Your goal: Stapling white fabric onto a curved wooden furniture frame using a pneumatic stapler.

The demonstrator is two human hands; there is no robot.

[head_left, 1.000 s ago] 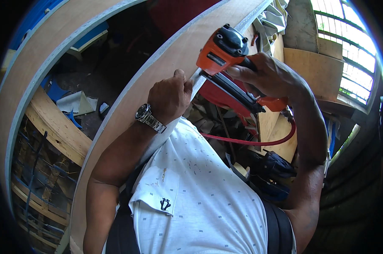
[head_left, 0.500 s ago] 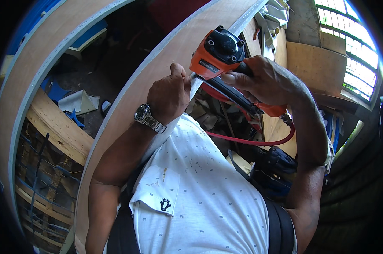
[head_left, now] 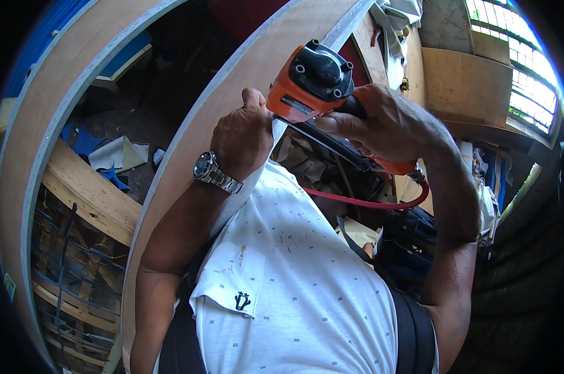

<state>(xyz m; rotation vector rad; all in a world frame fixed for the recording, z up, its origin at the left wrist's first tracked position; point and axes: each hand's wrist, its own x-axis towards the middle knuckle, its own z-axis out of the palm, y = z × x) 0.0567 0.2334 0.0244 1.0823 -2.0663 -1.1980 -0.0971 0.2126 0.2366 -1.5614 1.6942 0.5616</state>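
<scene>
In my right hand [head_left: 391, 121] is an orange and black air stapler [head_left: 297, 90], gripped by its handle. A red air hose [head_left: 356, 200] runs from the tool's rear. The stapler's nose sits at the pale grey strip [head_left: 351, 23] along the edge of a curved wooden panel [head_left: 247, 71]. Just left of the nose, my left hand [head_left: 241, 140] is closed over that edge, thumb up and a metal watch on the wrist. Its fingertips are hidden, and so is the exact contact point of the nose.
Another curved panel [head_left: 57, 81] with a grey edge stands at the left. Below it lie a wooden board [head_left: 89, 187] and a slatted frame with straps [head_left: 76, 274]. Scraps [head_left: 120, 154] litter the floor. Plywood sheets [head_left: 465, 87] lean by a barred window [head_left: 531, 75].
The stapler and both hands have shifted slightly left along with the view. My right hand still holds the tool and my left hand stays on the panel edge.
</scene>
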